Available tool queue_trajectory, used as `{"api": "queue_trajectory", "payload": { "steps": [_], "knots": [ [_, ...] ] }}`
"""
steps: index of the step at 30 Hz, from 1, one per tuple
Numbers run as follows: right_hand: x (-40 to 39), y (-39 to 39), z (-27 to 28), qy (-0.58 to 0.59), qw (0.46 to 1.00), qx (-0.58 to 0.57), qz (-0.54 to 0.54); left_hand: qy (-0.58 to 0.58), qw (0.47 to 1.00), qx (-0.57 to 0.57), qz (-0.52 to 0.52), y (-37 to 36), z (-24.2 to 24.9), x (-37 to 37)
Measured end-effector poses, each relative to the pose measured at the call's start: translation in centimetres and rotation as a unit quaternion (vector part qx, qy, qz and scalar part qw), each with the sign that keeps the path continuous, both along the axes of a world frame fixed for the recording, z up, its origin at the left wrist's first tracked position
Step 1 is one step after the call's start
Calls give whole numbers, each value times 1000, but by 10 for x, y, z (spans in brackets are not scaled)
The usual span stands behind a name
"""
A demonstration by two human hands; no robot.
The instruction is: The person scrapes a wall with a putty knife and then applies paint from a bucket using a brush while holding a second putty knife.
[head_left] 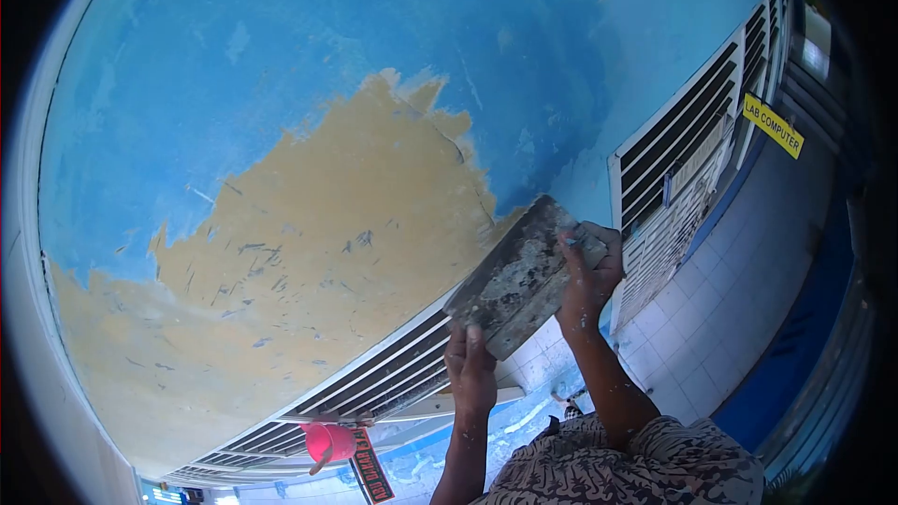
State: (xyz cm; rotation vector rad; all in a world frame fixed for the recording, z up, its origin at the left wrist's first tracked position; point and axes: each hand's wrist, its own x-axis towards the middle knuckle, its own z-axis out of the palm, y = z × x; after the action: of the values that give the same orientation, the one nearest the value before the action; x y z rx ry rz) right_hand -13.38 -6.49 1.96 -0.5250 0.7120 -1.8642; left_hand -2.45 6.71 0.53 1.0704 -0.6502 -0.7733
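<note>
Both hands hold a flat, rectangular grey scraper-like plate (pixel 517 282), crusted with pale patches and with a ridge along its length. My left hand (pixel 470 365) grips its lower left end, thumb on the near face. On the upper right end, my right hand (pixel 591 271) has its thumb over the face and its fingers wrapped behind. The plate's far edge overlaps the painted wall (pixel 524 65) in this view, at the border where blue paint gives way to a bare tan patch (pixel 346 187). Ragged paint edges and small dark flecks mark that patch.
White louvred vents (pixel 393 379) run below the tan patch, and a louvred window (pixel 687 145) is at right. A pink bucket (pixel 329 442) hangs near a dark sign (pixel 372 468). A yellow "LAB COMPUTER" sign (pixel 774 125) juts out over the tiled floor (pixel 697 318).
</note>
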Motion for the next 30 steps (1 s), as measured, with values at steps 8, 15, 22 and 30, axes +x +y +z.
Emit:
{"api": "queue_trajectory", "payload": {
  "steps": [8, 15, 22, 30],
  "knots": [
    [-2, -23, -17, 174, 971, -37, 159, -85, 994, 8, 61, -22, 10, 22],
    [14, -29, -32, 304, 943, -70, 119, -146, 975, 65, 153, -32, 2, 27],
    [35, -37, -48, 282, 949, -131, 56, -253, 939, 77, 219, -33, -1, 34],
    [32, -42, -30, 279, 948, -141, 53, -241, 939, 76, 235, -39, 14, 33]
  ]
}}
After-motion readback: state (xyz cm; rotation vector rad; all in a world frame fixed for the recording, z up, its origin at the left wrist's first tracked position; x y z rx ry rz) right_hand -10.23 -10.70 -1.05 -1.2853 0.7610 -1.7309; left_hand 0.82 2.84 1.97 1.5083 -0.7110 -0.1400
